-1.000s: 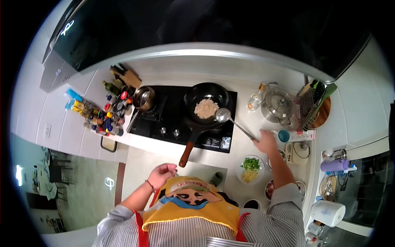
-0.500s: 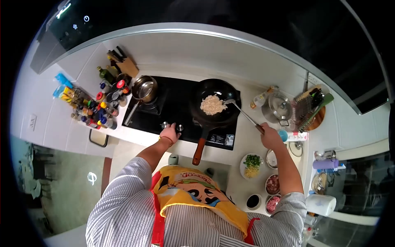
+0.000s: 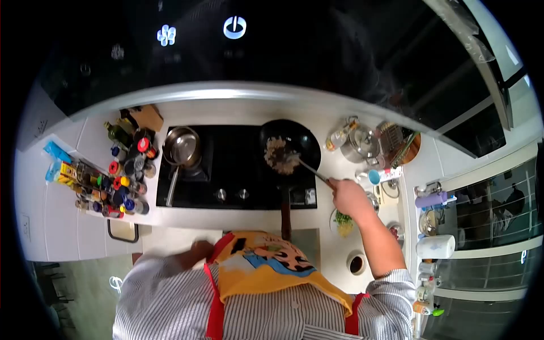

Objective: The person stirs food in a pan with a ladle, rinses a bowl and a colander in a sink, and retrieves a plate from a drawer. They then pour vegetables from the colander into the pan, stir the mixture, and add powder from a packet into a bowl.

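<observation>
My right hand [image 3: 348, 196] grips the handle of a metal spatula [image 3: 309, 168], whose head sits among chopped pieces of food [image 3: 279, 154] in a black wok [image 3: 303, 139]. The wok stands on the right side of the black stove [image 3: 238, 164], its wooden handle [image 3: 286, 218] toward me. My left hand [image 3: 202, 249] is dark and low beside my apron [image 3: 272, 255], away from the stove knobs [image 3: 221, 195]; its fingers are too unclear to make out. A steel saucepan [image 3: 182, 147] sits on the left burner.
Bottles and jars [image 3: 122, 190] crowd the left counter. At right are a lidded pot [image 3: 362, 141], a blue cup [image 3: 374, 177], a plate of chopped greens [image 3: 342, 217] and a cup of dark liquid [image 3: 356, 263]. The range hood [image 3: 238, 90] hangs above.
My left hand has left the stove knobs and moved down and back to my side. My right hand and the spatula have shifted left in view. The view has tilted up, and the food looks more spread.
</observation>
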A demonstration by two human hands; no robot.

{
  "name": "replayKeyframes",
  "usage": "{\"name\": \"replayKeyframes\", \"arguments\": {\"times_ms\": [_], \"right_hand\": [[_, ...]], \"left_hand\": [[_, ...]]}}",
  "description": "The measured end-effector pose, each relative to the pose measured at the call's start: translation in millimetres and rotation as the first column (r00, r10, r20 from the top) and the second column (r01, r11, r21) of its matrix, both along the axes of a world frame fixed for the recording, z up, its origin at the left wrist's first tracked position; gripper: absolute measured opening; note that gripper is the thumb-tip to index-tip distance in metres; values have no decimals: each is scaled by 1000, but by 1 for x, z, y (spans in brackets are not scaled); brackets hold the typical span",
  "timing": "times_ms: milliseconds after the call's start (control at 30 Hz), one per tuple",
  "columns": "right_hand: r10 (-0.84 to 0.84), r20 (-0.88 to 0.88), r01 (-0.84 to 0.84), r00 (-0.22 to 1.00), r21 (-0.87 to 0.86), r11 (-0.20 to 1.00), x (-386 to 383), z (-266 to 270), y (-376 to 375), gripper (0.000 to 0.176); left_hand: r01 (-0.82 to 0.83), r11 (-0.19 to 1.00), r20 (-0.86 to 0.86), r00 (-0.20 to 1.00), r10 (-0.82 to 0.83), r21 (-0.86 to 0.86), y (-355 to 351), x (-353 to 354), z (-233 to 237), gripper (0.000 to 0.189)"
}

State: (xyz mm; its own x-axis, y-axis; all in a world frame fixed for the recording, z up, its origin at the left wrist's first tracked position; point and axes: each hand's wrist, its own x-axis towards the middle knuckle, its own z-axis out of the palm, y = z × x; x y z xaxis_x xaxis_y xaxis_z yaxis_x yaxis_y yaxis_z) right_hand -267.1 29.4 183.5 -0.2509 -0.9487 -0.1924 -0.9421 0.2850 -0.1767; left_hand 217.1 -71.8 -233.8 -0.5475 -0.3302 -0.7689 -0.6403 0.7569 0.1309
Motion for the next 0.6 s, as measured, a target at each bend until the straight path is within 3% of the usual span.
{"name": "replayKeyframes", "arguments": {"times_ms": [67, 133, 267, 367, 433, 533, 567, 600], "right_hand": [[17, -40, -13, 999, 97, 995, 4, 4, -2, 37], [1, -14, 0, 1000, 55, 998, -1, -10, -16, 37], [-28, 40, 31, 999, -84, 996, -24, -65, -48, 38], [-15, 93, 27, 996, -130, 991, -24, -85, -49, 40], [81, 54, -77, 995, -69, 995, -14, -61, -33, 40], [119, -22, -119, 993, 35, 992, -7, 17, 0, 34], [148, -69, -142, 987, 84, 986, -11, 28, 6, 32], [161, -77, -152, 984, 110, 982, -15, 28, 10, 29]], "left_hand": [[43, 975, 197, 976, -88, 220, 49, 26, 20, 38], [61, 946, 241, 960, -143, 318, 77, 42, 27, 39], [54, 944, 258, 955, -144, 326, 85, 34, 41, 42], [23, 983, 302, 950, -79, 185, 61, 36, 57, 44], [-197, 980, 231, 953, 197, -27, 42, 24, 82, 32], [-284, 947, 158, 939, 306, -149, 18, -41, 180, 29], [-401, 901, -198, 909, 368, -164, 19, -44, 142, 29], [-500, 865, -365, 798, 478, 39, 28, -86, 199, 31]]}}
